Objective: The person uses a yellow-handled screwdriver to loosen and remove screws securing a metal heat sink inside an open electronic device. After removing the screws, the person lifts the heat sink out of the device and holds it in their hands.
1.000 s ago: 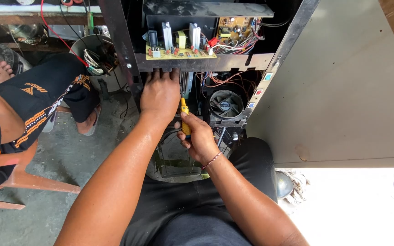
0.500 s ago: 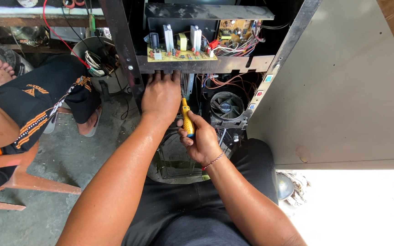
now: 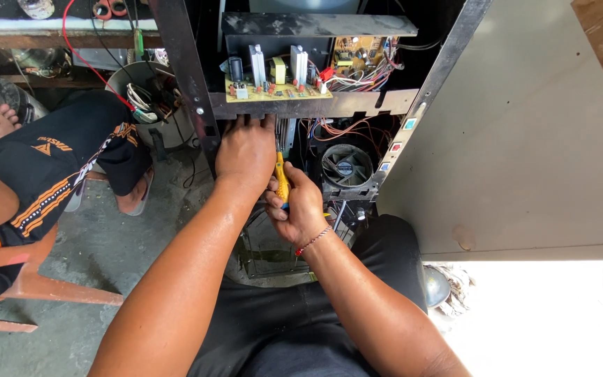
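The right hand (image 3: 301, 209) is closed around a yellow-handled screwdriver (image 3: 283, 183), its tip hidden behind the left hand (image 3: 246, 150), whose fingers press flat, holding nothing, on the lower edge of the dark wooden shelf (image 3: 357, 105) inside the open black cabinet (image 3: 183, 84). The screwdriver looks light and stiff, best held by its handle. The yellow circuit board (image 3: 277, 89) above looks fragile. Small coloured square labels (image 3: 393, 147) run down the cabinet's right frame, beside the round black fan (image 3: 347, 166).
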